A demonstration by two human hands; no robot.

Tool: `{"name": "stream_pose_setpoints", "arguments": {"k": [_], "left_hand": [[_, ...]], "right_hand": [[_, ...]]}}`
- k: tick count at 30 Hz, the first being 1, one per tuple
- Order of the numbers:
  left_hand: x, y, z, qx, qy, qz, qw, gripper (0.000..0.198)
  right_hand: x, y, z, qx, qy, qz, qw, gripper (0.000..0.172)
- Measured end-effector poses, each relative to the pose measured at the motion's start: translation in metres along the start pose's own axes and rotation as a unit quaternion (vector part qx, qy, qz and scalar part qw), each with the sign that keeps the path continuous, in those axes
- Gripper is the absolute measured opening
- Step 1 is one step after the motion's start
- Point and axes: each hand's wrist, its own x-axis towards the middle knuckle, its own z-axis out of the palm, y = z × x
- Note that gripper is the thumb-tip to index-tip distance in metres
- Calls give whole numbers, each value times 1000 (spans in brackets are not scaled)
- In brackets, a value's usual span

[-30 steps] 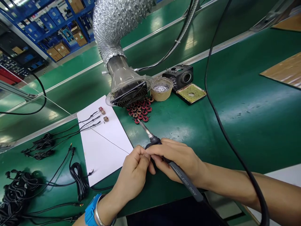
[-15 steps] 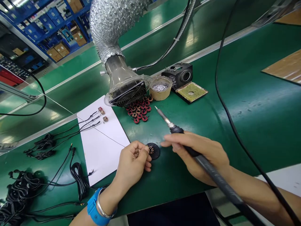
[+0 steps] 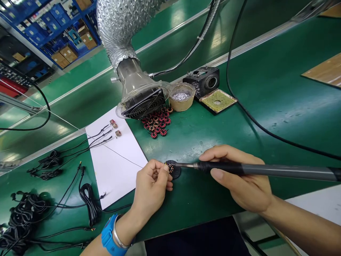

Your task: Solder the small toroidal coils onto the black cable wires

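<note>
My right hand (image 3: 241, 181) grips a soldering iron (image 3: 255, 170) held almost level, its tip touching a small red-and-copper coil on a round black pad (image 3: 173, 170) on the green bench. My left hand (image 3: 151, 186) is curled, its fingertips pinched right at the left edge of that pad, apparently on a thin solder wire that runs across the white sheet (image 3: 114, 160); what they pinch is too fine to be sure. A blue watch is on my left wrist.
A pile of red coils (image 3: 157, 124) lies under the fume-extractor fan (image 3: 142, 103) and its foil duct. Behind stand a solder pot (image 3: 182, 96), an iron holder (image 3: 206, 81) and a sponge tray (image 3: 217, 101). Black cable bundles (image 3: 23, 217) lie at left.
My right hand has swung the soldering iron from pointing up-left down to nearly level, bringing its tip onto the coil on the black pad. My left hand has stayed at the pad.
</note>
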Motion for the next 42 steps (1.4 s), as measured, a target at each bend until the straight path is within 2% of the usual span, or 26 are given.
{"name": "stream_pose_setpoints", "arguments": {"k": [3,11,17,29,42], "left_hand": [[1,-1,0,2,2,3,1000,25],[0,-1,1,20,2,10,1000,25],[-2,0,1,36,-2,11,999,25],[-2,2,1,51,-4,14,999,24],[-2,-1,0,54,-7,21,998,26]], "right_hand": [[-1,0,0,0,-8,-2,1000,9],[-3,1,-2,-7,-29,-6,1000,13],[-1,-2,-2,-32,-33,-32,998,12],[1,-5,-1,-25,-52,-52,997,20],[1,-8,-3,-36,-41,-66,996,13]]}}
